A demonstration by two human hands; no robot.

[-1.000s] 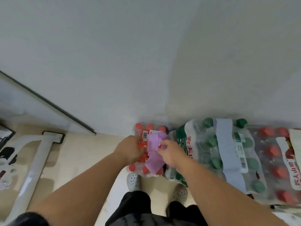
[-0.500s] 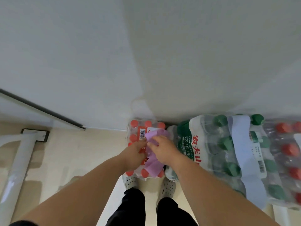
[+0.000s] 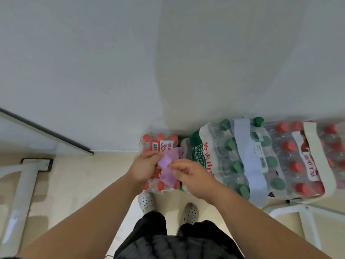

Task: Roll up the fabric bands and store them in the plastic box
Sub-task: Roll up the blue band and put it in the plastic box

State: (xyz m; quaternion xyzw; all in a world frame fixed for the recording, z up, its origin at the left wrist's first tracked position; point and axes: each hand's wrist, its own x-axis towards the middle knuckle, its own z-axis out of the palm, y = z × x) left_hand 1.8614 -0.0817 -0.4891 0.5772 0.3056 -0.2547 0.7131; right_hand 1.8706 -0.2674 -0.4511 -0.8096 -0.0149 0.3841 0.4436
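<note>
The left hand [image 3: 143, 170] and right hand [image 3: 192, 176] pinch the purple band [image 3: 168, 174] between them, fingers [image 3: 179, 164] closed on it. Its long axis runs straight away from the person.

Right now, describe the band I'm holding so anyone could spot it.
Bottle packs line the foot of the white wall. Over the small leftmost pack, the left hand and right hand pinch a purple band. The pale blue band and cream band instead lie across bigger packs.
</note>
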